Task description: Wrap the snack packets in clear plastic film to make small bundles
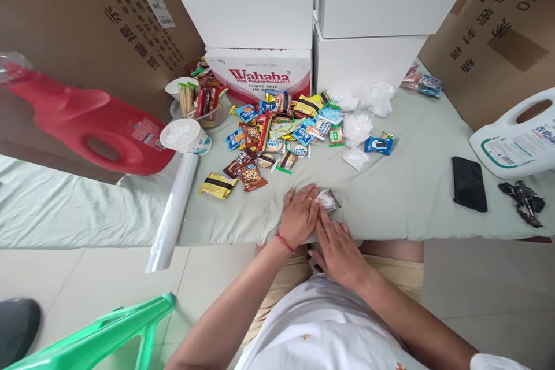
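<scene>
Near the table's front edge, my left hand [299, 217], with a red cord bracelet and a ring, lies palm down on the cloth with its fingers stretched forward. Beside it my right hand [340, 251] is extended, its fingertips meeting the left hand's fingers. Just past the fingertips sits a small snack packet [328, 200] in shiny clear and dark wrapping, touched along its near side; part of it is hidden. Beyond my hands spreads a pile of wrapped snacks [281, 127]. Crumpled clear plastic bags [358, 129] and a blue snack packet [378, 145] lie to its right.
At the left are a red jug [104, 121], a paper bowl [186, 137] and a plastic film roll [173, 214] overhanging the edge. A Wahaha box [260, 69] stands behind. Rightward lie a phone [469, 184], keys [523, 201] and a white jug [515, 144]. A green stool [113, 329] stands below.
</scene>
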A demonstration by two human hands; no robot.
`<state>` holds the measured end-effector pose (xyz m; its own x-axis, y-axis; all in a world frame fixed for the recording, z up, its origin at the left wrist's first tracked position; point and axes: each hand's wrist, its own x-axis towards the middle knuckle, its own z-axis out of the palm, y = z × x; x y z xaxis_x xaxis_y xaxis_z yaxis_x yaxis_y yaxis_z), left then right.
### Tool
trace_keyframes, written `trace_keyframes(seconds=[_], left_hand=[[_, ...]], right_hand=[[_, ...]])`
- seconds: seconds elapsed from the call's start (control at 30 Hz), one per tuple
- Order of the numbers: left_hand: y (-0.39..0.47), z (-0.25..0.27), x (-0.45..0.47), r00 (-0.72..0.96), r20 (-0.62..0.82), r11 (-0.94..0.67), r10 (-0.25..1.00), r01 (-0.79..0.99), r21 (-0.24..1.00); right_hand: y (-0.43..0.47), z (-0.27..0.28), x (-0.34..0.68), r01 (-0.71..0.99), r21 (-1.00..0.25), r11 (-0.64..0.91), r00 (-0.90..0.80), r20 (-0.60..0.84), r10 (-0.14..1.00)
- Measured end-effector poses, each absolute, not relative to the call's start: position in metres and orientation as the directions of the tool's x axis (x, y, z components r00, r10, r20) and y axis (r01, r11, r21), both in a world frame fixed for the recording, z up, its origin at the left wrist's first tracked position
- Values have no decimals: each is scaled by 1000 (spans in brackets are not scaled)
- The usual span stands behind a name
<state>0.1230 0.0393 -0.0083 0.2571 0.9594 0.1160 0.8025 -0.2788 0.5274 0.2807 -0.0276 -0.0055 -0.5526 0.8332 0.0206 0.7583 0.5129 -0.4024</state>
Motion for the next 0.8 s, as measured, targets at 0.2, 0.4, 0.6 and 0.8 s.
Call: trace_keyframes(seconds=[0.2,0.4,0.6,0.8], left_hand=[[34,-10,125,250,112,-273,962,909,316],[38,-10,126,278,66,-286,958,928,240],[39,-13,120,245,115,-270,963,909,318],[45,-8,107,349,42,-339,936,864,373]], right_hand=[[5,16,334,544,-673,500,-558,155,815],[74,13,330,517,-487,704,-714,209,668],[78,-10,324,524,-371,767,-769,181,613],[65,-13,328,477,-248,843,-808,253,532]])
